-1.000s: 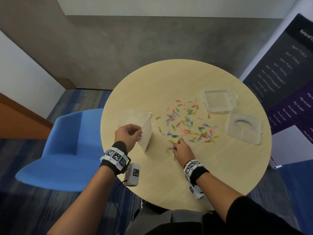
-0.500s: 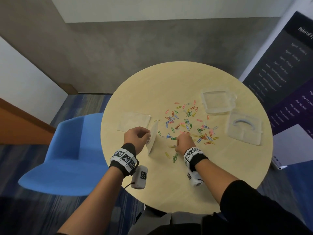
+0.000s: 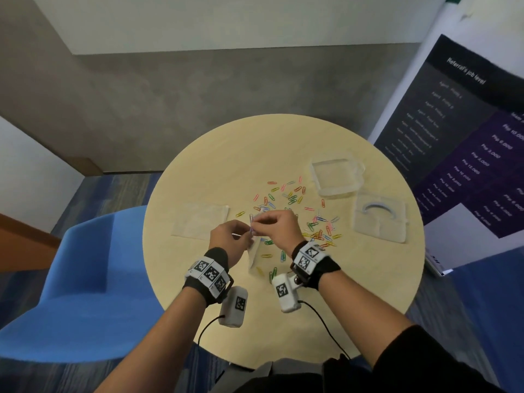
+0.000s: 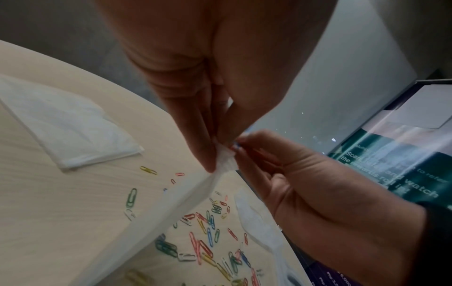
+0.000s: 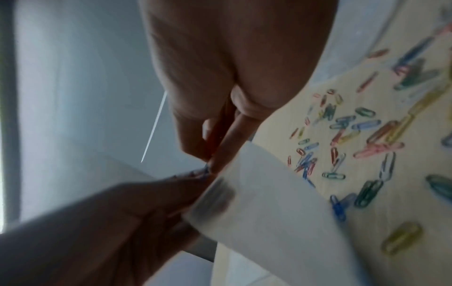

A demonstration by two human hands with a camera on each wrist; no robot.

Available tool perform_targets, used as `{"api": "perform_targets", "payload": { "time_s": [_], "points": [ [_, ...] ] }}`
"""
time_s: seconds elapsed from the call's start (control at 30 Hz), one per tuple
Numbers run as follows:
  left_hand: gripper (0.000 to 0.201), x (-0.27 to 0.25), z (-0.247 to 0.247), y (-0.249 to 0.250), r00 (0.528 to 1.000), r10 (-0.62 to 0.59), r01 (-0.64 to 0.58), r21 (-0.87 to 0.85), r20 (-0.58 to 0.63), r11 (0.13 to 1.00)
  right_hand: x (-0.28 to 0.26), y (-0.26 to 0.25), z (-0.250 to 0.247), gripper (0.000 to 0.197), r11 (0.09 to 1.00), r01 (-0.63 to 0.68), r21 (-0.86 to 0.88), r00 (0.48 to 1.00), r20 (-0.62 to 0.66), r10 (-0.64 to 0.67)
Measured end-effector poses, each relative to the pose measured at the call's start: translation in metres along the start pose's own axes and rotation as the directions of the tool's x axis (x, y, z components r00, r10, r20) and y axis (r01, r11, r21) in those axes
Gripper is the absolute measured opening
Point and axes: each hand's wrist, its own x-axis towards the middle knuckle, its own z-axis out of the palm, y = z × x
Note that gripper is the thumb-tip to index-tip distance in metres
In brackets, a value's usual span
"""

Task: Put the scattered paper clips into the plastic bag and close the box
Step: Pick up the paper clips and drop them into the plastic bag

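on your far left a blue chair [image 3: 85,282] stands just beside the round tabletop [image 3: 215,154]. near the tabletop's left edge a flat clear bag [image 3: 201,224] lies by itself. next comes your left hand [image 3: 231,241], raised above the tabletop with its fingers and thumb curled and pinching the top edge of the plastic bag [image 3: 253,255], which hangs down from the pinch toward the wood; from the left wrist view the bag [image 4: 171,209] runs down from your fingertips [image 4: 208,164] as a pale strip. right against it is your right hand [image 3: 279,226], fingers drawn together at the bag's mouth and pinching a small bluish paper clip [image 3: 251,228] there; the right wrist view shows your fingertips [image 5: 215,164] meeting the left hand [image 5: 110,222] at the bag's [image 5: 264,203] upper edge, though blur hides whether the clip is inside yet. under and beyond your hands the scattered paper clips [image 3: 295,199] lie loose on the tabletop in many colours, most of them to the right of the bag and a few near your wrists [image 3: 272,275]. further right the clear box [image 3: 336,174] sits open, and just beside it, nearer you, its lid [image 3: 380,218] lies flat, apart from the box. at the far right a dark banner [image 3: 465,131] stands beyond the tabletop's edge.
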Motion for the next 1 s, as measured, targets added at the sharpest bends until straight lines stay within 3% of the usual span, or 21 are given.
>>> {"api": "perform_targets", "payload": {
  "time_s": [0.13,0.23,0.33,0.43,0.5,0.57,0.63,0.67,0.73,0.8,0.93,1.0],
  "points": [
    [0.008,0.001,0.006,-0.001,0.997,-0.026,0.025,-0.023,-0.075,0.999,0.001,0.011,0.0,0.007,0.921,0.054,-0.385,0.998,-0.01,-0.062],
    [0.007,0.0,0.008,-0.002,0.997,-0.033,0.031,-0.035,-0.062,0.999,-0.002,0.01,0.003,0.009,0.809,0.105,-0.579,0.991,0.132,-0.034],
    [0.007,0.0,0.004,-0.005,0.997,-0.025,0.024,-0.008,-0.068,1.0,-0.001,0.006,0.004,0.02,0.764,0.132,-0.632,0.974,0.227,0.02],
    [0.007,0.003,-0.003,-0.009,0.995,-0.031,0.032,0.004,-0.093,0.999,-0.004,-0.003,-0.003,0.02,0.802,0.241,-0.547,0.97,0.148,-0.191],
    [0.007,0.005,-0.012,-0.013,0.992,-0.037,0.038,0.005,-0.122,0.999,-0.011,0.005,-0.011,0.021,0.761,0.353,-0.545,0.934,0.153,-0.324],
    [0.008,0.007,-0.022,-0.018,0.988,-0.048,0.048,-0.008,-0.145,0.999,-0.024,0.028,-0.015,0.027,0.561,0.495,-0.664,0.869,0.393,-0.301],
    [0.009,0.008,-0.031,-0.023,0.985,-0.064,0.06,-0.03,-0.16,0.998,-0.042,0.065,-0.018,0.039,0.282,0.655,-0.701,0.745,0.661,-0.088],
    [0.01,0.007,-0.034,-0.026,0.983,-0.072,0.066,-0.038,-0.169,0.997,-0.051,0.084,-0.02,0.047,0.18,0.714,-0.677,0.683,0.729,0.033],
    [0.009,0.004,-0.04,-0.032,0.98,-0.087,0.08,-0.046,-0.181,0.996,-0.06,0.112,-0.025,0.054,0.075,0.748,-0.659,0.639,0.747,0.184],
    [0.009,0.002,-0.043,-0.037,0.977,-0.091,0.085,-0.043,-0.191,0.995,-0.056,0.126,-0.03,0.054,0.008,0.75,-0.662,0.649,0.737,0.188],
    [0.01,-0.006,-0.044,-0.045,0.976,-0.101,0.099,-0.019,-0.194,0.995,-0.031,0.129,-0.035,0.058,-0.1,0.672,-0.734,0.735,0.644,0.212],
    [0.012,-0.008,-0.044,-0.047,0.977,-0.108,0.108,-0.01,-0.186,0.994,-0.024,0.126,-0.038,0.059,-0.107,0.628,-0.771,0.772,0.6,0.211]
  ]
}}
